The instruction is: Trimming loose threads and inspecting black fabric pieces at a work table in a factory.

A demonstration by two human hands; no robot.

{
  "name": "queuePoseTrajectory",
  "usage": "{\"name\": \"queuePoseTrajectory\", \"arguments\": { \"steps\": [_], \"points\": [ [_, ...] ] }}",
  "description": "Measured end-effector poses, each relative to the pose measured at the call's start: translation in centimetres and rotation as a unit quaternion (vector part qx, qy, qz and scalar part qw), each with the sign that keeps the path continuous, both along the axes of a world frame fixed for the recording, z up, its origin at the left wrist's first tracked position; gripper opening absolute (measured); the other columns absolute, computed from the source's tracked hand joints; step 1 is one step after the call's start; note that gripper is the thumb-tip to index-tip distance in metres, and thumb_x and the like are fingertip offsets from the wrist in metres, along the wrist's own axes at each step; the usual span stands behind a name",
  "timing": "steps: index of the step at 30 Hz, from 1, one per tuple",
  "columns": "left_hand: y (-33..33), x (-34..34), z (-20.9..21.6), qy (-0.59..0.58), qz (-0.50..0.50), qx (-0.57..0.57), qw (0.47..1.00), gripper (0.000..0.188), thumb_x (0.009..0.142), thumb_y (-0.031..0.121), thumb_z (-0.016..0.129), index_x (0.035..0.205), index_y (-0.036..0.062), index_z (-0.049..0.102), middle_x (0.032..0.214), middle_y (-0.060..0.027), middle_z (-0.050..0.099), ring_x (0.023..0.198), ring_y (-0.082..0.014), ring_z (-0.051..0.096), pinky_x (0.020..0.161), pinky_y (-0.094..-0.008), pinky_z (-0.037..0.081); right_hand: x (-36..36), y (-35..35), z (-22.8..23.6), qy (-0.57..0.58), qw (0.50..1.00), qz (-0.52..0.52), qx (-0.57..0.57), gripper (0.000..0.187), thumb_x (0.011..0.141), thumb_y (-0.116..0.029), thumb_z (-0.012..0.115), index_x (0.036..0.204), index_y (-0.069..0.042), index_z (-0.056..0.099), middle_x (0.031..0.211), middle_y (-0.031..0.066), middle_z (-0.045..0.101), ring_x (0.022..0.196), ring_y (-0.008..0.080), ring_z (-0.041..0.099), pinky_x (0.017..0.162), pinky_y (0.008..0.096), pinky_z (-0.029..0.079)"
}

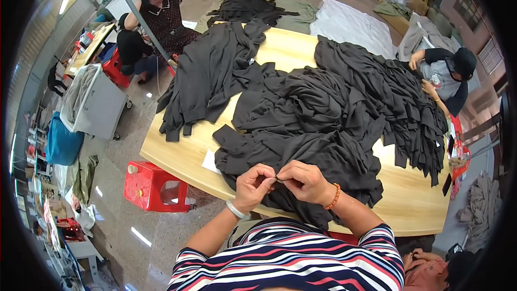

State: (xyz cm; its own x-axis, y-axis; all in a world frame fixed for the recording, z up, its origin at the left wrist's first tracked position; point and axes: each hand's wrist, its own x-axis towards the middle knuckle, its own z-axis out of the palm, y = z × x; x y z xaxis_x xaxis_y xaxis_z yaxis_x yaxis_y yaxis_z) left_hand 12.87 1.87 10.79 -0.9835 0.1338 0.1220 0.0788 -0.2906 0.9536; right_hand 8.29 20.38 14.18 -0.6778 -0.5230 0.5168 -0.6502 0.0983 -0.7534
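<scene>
My left hand (251, 187) and my right hand (308, 181) meet at the near edge of the table, thumbs and index fingers pinched tip to tip. A tiny dark bit shows between the fingertips; whether it is thread or a fold of cloth, I cannot tell. Right beneath and behind my hands spreads a dark grey knit garment (334, 156), crumpled, its near part hanging toward my body. More dark garments (312, 94) lie heaped behind it. A small white paper (211, 161) sticks out beside the cloth, left of my hands.
Dark garments (207, 70) cover the far left of the wooden table (420, 205), and another long pile (377, 86) runs along the right. A person (441, 73) handles that pile. A red stool (153, 186) and a wheeled bin (97, 105) stand left. Another person (164, 16) is beyond.
</scene>
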Motion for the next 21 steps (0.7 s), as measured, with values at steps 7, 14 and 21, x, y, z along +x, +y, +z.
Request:
{"name": "queuePoseTrajectory", "arguments": {
  "steps": [7, 14, 21],
  "points": [
    [0.1, 0.1, -0.3, -0.063, -0.002, 0.046, 0.997, 0.017, 0.088, -0.001, 0.063, 0.103, -0.0001, 0.056, 0.099, -0.0059, 0.058, 0.072, -0.0068, 0.057, 0.062, -0.0187, 0.048, -0.1, 0.1, 0.4, -0.026, 1.000, -0.006, -0.002, 0.017, 0.072, 0.009, 0.067, 0.086, -0.001, 0.062, 0.085, 0.0090, 0.064, 0.070, 0.0213, 0.064, 0.057, 0.0272, 0.050],
    [-1.2, -0.9, -1.1, -0.056, -0.073, 0.061, 0.994, 0.013, 0.088, 0.000, 0.064, 0.100, -0.0007, 0.063, 0.089, -0.0026, 0.062, 0.070, -0.0064, 0.059, 0.061, -0.0185, 0.050, 0.5, 0.2, -0.3, -0.106, 0.994, 0.005, 0.001, 0.020, 0.072, 0.011, 0.066, 0.088, -0.001, 0.066, 0.087, 0.0088, 0.065, 0.067, 0.0124, 0.061, 0.054, 0.0213, 0.046],
    [-1.1, -0.5, -2.0, -0.122, -0.088, 0.053, 0.987, 0.012, 0.087, 0.002, 0.066, 0.098, 0.0007, 0.062, 0.081, 0.0011, 0.062, 0.067, -0.0036, 0.058, 0.058, -0.0170, 0.048, 0.2, 0.8, -1.1, -0.207, 0.978, 0.014, 0.034, 0.018, 0.072, 0.010, 0.065, 0.087, 0.000, 0.067, 0.085, 0.0075, 0.065, 0.065, 0.0095, 0.059, 0.055, 0.0204, 0.045]
  ]
}}
